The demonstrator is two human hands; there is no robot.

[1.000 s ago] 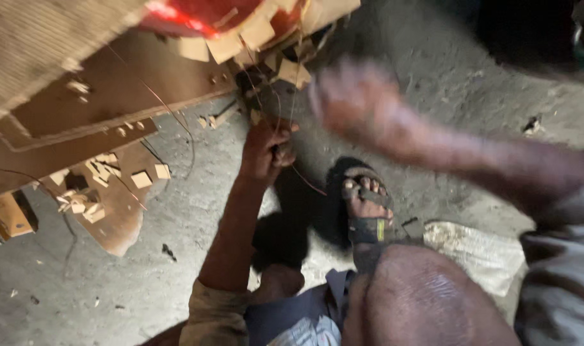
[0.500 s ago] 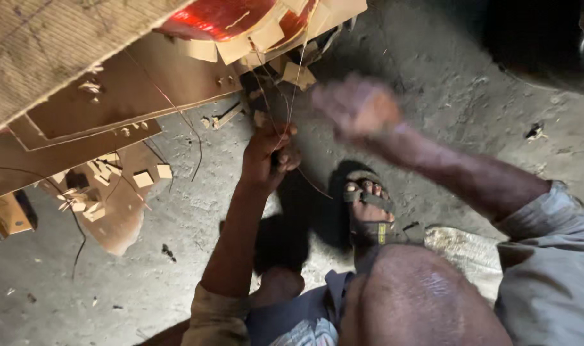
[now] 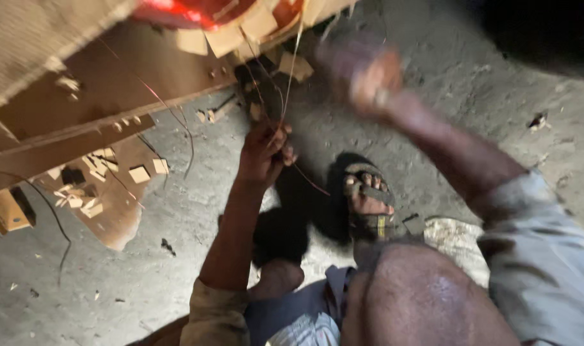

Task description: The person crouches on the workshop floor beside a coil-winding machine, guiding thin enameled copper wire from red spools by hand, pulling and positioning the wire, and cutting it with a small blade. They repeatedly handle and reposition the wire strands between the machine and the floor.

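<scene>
Just above the sandal (image 3: 367,202) I see my left hand (image 3: 264,154), its forearm running straight up from the bottom of the view, wrist bent a little and knuckles toward the camera. Its fingers (image 3: 276,152) are curled tight around a bunch of thin strands (image 3: 285,83), which rise from the fist toward the red thing (image 3: 176,11) at the top edge. I cannot count the strands inside the fist; above it I make out about three pale ones, and one reddish strand trails down from the fist toward the sandal.

Up and right of the sandal, my right hand (image 3: 362,77) is raised, the arm stretching in from the lower right in a pale sleeve (image 3: 542,256). It is smeared by blur, so I cannot tell how far its fingers are closed or whether they have hold of anything.

There is one sandal, on one foot, flat on the floor (image 3: 176,256). Far left of the sandal lie two brown boards (image 3: 80,109), one overlapping the other, with a scatter of small pale wood chips (image 3: 138,174) on and around them. One bare knee (image 3: 420,301) fills the space just below the sandal.
</scene>
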